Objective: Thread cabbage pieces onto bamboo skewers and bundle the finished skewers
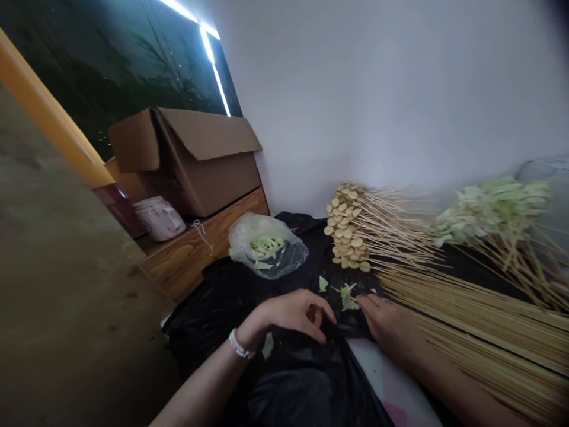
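My left hand (299, 314), with a white bead bracelet on its wrist, is over the black plastic sheet (293, 379). Its thumb and fingers are apart, with nothing seen between them. The fingertips of my right hand (386, 323) are pinched on a thin skewer that carries a piece of green cabbage leaf (348, 296). A loose leaf scrap (323, 284) lies between the two hands, farther back. Another pale scrap (267, 346) is under my left wrist. Beyond my left hand, a clear plastic bag (291, 261) holds cut cabbage.
Skewers with round pale slices (349, 228) are piled near the wall. Cabbage skewers (493, 210) lie at the right, above many bare sticks (480, 332). A cardboard box (222, 178) and a white jug (160, 219) stand at the back left.
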{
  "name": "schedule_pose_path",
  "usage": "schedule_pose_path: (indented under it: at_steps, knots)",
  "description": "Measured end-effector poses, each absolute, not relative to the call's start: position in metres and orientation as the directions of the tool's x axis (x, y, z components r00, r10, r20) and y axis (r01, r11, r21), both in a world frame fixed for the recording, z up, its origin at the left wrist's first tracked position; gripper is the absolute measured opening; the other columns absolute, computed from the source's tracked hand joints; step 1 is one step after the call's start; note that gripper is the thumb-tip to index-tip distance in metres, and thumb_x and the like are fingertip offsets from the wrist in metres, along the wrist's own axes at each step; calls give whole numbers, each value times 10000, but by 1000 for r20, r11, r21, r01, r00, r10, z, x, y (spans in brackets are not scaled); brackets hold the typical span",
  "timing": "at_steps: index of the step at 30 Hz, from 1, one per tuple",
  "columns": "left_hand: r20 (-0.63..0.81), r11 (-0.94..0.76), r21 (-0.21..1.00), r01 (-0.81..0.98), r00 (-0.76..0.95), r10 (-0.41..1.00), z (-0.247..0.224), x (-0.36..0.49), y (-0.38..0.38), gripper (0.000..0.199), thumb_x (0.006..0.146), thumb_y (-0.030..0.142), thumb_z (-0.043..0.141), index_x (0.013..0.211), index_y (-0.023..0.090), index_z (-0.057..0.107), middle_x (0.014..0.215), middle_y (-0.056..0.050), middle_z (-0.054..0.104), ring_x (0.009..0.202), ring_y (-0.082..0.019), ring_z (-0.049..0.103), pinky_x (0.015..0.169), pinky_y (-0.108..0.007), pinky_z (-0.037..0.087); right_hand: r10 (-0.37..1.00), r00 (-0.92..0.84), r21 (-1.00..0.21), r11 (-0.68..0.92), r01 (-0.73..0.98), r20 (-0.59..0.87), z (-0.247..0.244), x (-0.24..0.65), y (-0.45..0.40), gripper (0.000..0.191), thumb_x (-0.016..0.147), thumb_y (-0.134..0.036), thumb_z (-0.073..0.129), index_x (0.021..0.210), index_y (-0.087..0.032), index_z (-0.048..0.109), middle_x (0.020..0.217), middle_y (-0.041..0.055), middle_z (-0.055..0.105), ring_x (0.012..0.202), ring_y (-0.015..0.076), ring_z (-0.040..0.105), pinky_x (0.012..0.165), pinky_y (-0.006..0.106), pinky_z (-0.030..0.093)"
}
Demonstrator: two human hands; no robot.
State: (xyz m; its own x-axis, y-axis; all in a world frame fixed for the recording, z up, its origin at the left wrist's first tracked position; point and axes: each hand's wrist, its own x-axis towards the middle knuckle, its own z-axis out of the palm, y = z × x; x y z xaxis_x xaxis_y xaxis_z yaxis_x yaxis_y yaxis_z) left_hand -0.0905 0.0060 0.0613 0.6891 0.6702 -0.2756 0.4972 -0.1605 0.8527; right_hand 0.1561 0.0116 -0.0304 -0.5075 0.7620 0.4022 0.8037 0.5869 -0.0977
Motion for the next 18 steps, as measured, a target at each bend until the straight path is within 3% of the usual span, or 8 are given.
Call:
schedule_pose_path:
  at_steps: [5, 9, 11, 15, 18]
  knots:
    - [-163, -442, 718, 537, 748, 643, 25, -63, -9, 430, 684, 210, 749, 1108, 230, 681, 642, 45, 622, 555, -110, 557, 543, -191, 387, 776, -456, -107, 548, 830, 436, -21, 160, 13, 255, 931, -160, 401, 1044, -194, 627, 864, 44, 657, 701, 146, 619, 575, 260, 357]
    - [-107, -467, 677, 568, 704, 702, 14, -49, -12, 155, 718, 134, 650, 856, 184, 699, 681, 20, 631, 590, -110, 556, 545, -190, 377, 776, -372, -103, 485, 868, 509, -13, 168, 17, 260, 954, -212, 401, 1023, -200, 651, 836, 41, 666, 687, 152, 618, 574, 260, 348]
    - [-67, -466, 628, 623, 640, 766, 14, -42, -10, 134, 709, 90, 599, 784, 172, 674, 682, 9, 628, 597, -115, 551, 550, -197, 373, 775, -345, -105, 464, 880, 530, -9, 171, 17, 268, 957, -220, 399, 1023, -201, 658, 854, 46, 681, 675, 151, 617, 572, 261, 346]
    - [79, -480, 424, 768, 497, 864, 15, -23, -2, 135, 734, 103, 551, 803, 172, 645, 792, -55, 651, 697, -173, 586, 609, -249, 400, 790, -313, -143, 446, 884, 527, 4, 171, 12, 285, 959, -235, 384, 1025, -206, 661, 869, 52, 699, 667, 162, 628, 576, 271, 363]
    - [121, -446, 298, 844, 430, 894, 12, -11, 6, 178, 796, 137, 503, 903, 174, 641, 877, -101, 667, 731, -210, 611, 632, -288, 420, 809, -287, -253, 463, 850, 514, 13, 163, 6, 298, 961, -254, 366, 1064, -213, 644, 905, 53, 705, 722, 174, 646, 607, 273, 400]
